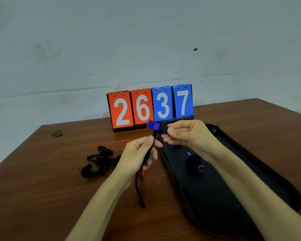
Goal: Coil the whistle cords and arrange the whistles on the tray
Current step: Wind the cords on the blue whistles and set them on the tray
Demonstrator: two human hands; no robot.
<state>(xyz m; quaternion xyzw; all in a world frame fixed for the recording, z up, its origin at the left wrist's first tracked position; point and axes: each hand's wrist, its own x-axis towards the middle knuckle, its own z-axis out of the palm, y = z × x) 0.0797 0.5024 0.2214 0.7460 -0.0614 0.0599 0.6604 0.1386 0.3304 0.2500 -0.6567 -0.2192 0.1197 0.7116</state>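
Plain bare room — stained wall [76,49], wooden table [42,188], flip scoreboard [149,106].

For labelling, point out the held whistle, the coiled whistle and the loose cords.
held whistle [153,126]: head view, blue mouthpiece.
coiled whistle [193,161]: head view, dark wound middle.
loose cords [99,162]: head view, centre of the tangle.

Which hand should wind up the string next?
Probably the left. The left hand grips the black cord just under the blue whistle, while the right hand is busy holding that whistle.
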